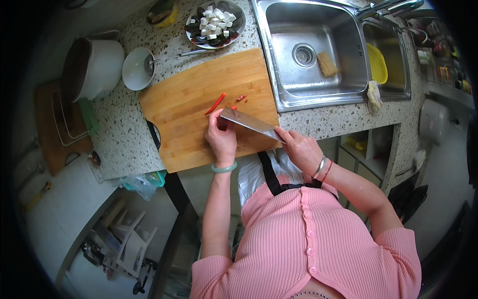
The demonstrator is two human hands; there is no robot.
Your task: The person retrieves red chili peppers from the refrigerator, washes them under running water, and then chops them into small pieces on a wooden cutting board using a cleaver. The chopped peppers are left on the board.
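My right hand [302, 153] grips the handle end of a cleaver [251, 124], whose wide blade slants up to the left over the wooden cutting board [189, 129]. My left hand [221, 138] is at the far end of the blade, its fingers curled together against or just beside it; whether something is pinched between them is hidden. A red chili pepper [215, 103] lies on the board just beyond my left fingertips. Small cut chili pieces [242, 97] lie to its right, and another red bit sits close to the blade.
Beyond the board stands a plate of white cubes [214, 22] on dark slices. A white bowl [137, 74] with a metal spoon and a large pot [99, 67] are to the left. The steel sink [276, 74] at right holds a sponge [327, 65] and a yellow basket [377, 64].
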